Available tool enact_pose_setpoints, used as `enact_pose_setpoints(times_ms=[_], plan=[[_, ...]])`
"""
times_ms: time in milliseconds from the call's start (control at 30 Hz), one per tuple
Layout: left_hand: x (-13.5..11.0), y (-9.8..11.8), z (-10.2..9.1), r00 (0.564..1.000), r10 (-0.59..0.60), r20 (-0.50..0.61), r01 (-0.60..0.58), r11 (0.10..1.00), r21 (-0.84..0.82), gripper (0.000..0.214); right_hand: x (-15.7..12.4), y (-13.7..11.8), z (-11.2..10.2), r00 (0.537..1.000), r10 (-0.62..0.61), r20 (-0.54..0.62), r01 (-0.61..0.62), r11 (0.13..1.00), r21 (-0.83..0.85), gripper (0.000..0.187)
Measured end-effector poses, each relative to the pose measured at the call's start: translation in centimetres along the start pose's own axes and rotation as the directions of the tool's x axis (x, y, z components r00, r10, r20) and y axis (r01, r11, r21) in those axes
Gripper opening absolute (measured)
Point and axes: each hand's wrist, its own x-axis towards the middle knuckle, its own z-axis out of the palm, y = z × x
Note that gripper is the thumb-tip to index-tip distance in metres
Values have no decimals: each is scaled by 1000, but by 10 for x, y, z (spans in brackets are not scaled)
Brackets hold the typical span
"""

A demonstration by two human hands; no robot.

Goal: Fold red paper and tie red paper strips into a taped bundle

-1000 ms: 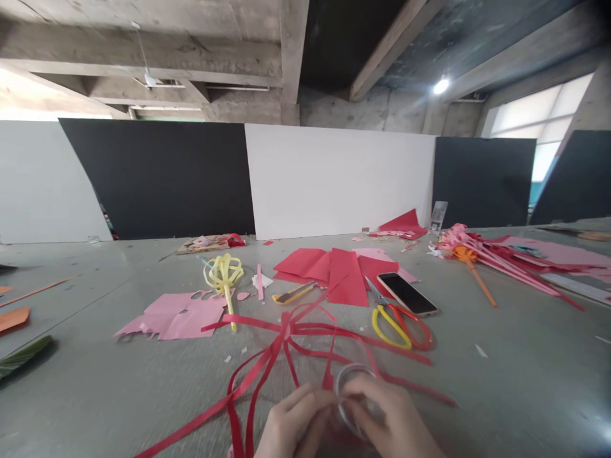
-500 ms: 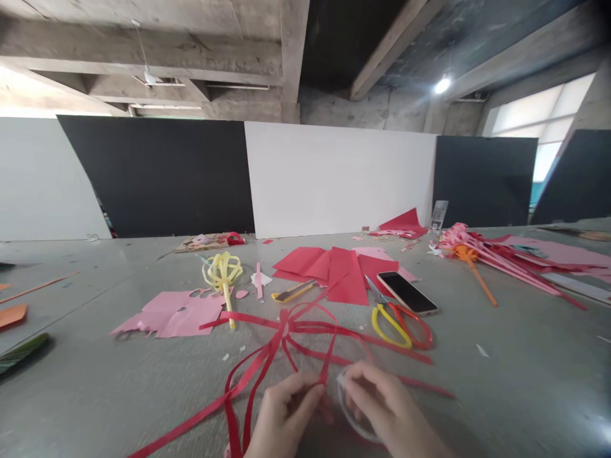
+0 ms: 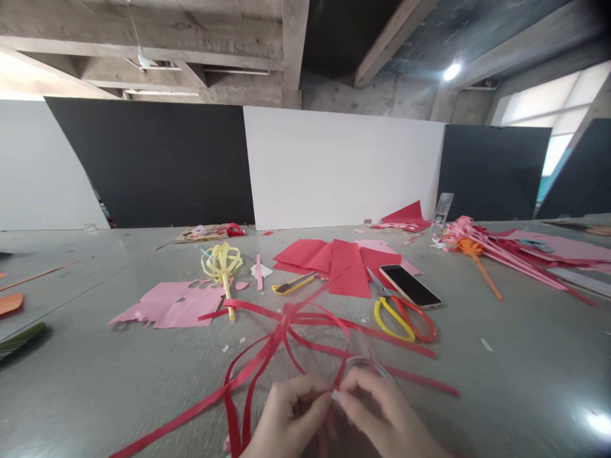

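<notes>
Several long red paper strips [image 3: 248, 375] fan out across the grey table from a joined centre. At the lower middle, my left hand [image 3: 296, 413] is closed in a pinch on the end of one strip. My right hand [image 3: 382, 407] meets it fingertip to fingertip, pinching a small whitish end of tape [image 3: 336, 395] against that strip. The ring of a clear tape roll [image 3: 370, 362] shows behind the right hand's fingers, partly hidden by them. Beyond the strips lie scissors [image 3: 405, 317] with one yellow and one red handle, and a yellow utility knife [image 3: 293, 284].
A phone [image 3: 410, 286] lies beside the scissors, near folded red paper [image 3: 351, 270]. Cut pink paper [image 3: 167, 305] and a yellow paper-strip flower [image 3: 222, 264] are to the left. Pink strips [image 3: 506, 254] and an orange stem [image 3: 489, 277] lie right. White and black boards [image 3: 344, 165] stand behind.
My right hand has moved left to meet my left hand at the strip, bringing the tape end against it. The tape roll has turned up behind the fingers. The view has tilted slightly down.
</notes>
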Motion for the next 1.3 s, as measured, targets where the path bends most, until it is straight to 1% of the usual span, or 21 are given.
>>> enact_pose_setpoints(times_ms=[100,267,400,500,600,700,833,967,1133,1300], plan=[[-1,-1,-1,1000,-8,-8,8,1000,-3,37,1,0,0,1000,-4,18,3,999,33,20],[-2,-1,-2,999,-16,33,15,999,39,36,2,1,1,998,36,44,-41,992,115,23],[-2,1,-2,999,-25,25,23,997,75,36,2,1,2,997,61,55,-70,984,167,23],[-2,2,0,999,-47,25,45,996,82,36,3,3,2,996,58,75,-72,978,196,23],[-2,2,0,997,-65,32,62,995,83,35,3,5,2,997,54,58,-63,983,170,23],[-2,2,0,998,-57,38,53,994,91,32,3,4,1,997,52,50,-59,987,146,23],[-2,2,0,998,-47,41,43,993,109,32,2,0,1,997,47,68,-57,986,155,24],[-1,3,0,998,-40,45,34,991,130,32,3,-1,0,994,74,75,-85,986,146,22],[-1,3,0,999,-36,37,31,991,127,33,4,2,0,994,65,87,-78,986,148,21],[-1,3,0,999,-4,44,-2,992,129,35,3,5,3,994,73,83,-86,983,165,22]])
